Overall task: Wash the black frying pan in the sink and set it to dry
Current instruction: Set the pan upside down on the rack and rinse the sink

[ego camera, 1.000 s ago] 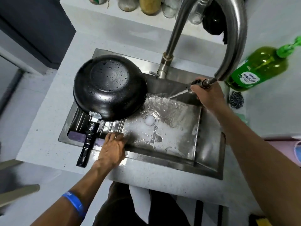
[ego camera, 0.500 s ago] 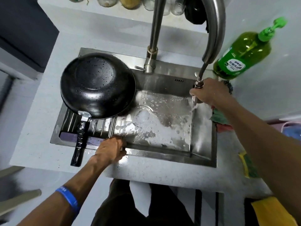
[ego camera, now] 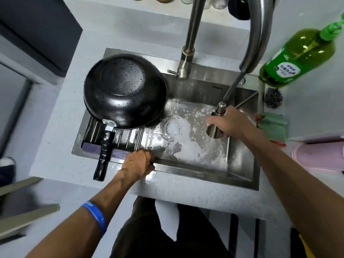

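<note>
The black frying pan [ego camera: 124, 90] sits upside down on the ribbed draining rack [ego camera: 130, 135] at the left side of the sink [ego camera: 242, 170]. Its round bottom faces up and has little drops of water on it. Its black handle [ego camera: 104, 153] points toward the person and sticks out over the front edge of the sink onto the white counter [ego camera: 55, 127]. A purple sponge [ego camera: 89, 146] lies at the front of the rack, just beside the handle. The left hand [ego camera: 138, 163] rests on the front edge of the sink, just right of the handle but not touching it. Its fingers are curled over the edge, and I cannot tell if they hold anything. A blue band [ego camera: 96, 215] is on the left wrist. The right hand [ego camera: 229, 121] is over the sink bowl, and its fingers are wrapped around the pull-out sprayer head [ego camera: 216, 127] of the tap [ego camera: 191, 34]. The sprayer's hose [ego camera: 232, 86] runs up to the big curved spout. The sink floor is wet and has white foam around the drain [ego camera: 172, 127]. On the counter to the right stand 1 green soap bottle [ego camera: 297, 56], 1 steel scrubber [ego camera: 273, 97], 1 green cloth [ego camera: 273, 127] and 1 pink thing [ego camera: 320, 155].
</note>
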The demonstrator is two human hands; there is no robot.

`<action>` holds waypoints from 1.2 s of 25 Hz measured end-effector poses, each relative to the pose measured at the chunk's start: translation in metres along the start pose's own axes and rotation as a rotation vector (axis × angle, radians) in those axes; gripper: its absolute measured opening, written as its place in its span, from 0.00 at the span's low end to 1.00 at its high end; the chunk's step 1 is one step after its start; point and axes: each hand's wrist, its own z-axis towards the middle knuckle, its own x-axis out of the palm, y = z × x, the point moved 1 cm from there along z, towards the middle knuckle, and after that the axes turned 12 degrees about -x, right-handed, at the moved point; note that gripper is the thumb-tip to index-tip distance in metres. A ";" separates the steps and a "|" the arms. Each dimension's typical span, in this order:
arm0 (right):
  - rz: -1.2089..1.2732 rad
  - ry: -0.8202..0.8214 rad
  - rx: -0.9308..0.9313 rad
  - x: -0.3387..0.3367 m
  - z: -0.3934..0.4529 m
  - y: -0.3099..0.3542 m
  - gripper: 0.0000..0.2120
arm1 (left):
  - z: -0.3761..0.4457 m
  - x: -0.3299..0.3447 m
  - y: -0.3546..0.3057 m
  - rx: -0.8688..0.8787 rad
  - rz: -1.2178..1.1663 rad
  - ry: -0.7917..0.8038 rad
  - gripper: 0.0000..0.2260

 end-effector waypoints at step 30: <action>0.402 -0.206 -0.033 0.033 0.036 0.031 0.08 | 0.011 0.002 0.042 -0.088 0.171 0.114 0.42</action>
